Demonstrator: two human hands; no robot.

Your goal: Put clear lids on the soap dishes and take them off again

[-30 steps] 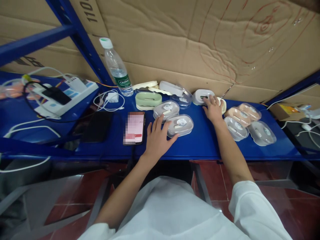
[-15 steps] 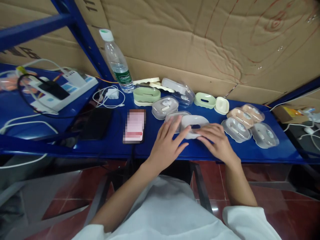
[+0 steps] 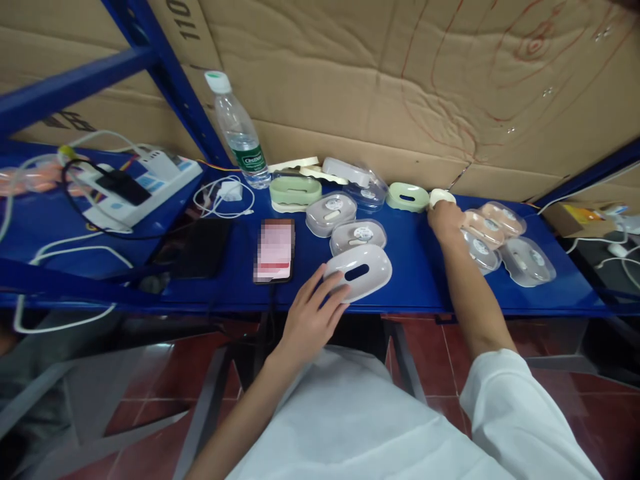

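My left hand [image 3: 317,303] grips the left end of a pale grey oval soap dish [image 3: 376,272] with a slot in its middle. The dish is tilted near the table's front edge. At the back right, my right hand [image 3: 446,219] has its fingers closed at the front of a small cream dish [image 3: 443,196], hiding part of it. Just behind the grey dish lies a lidded grey soap box [image 3: 359,236], with another lidded grey soap box [image 3: 331,212] further back.
Peach boxes [image 3: 484,228] and a clear-lidded box [image 3: 528,261] lie at the right. Green dishes [image 3: 296,193] and another green dish [image 3: 407,198] stand at the back. A phone [image 3: 275,251], water bottle [image 3: 243,140], white charger [image 3: 230,191] and power strip [image 3: 137,193] are leftward.
My right hand has left the grey dish and reached away to the cream dish. My left hand has drawn the grey dish left and nearer, uncovering the lidded box behind.
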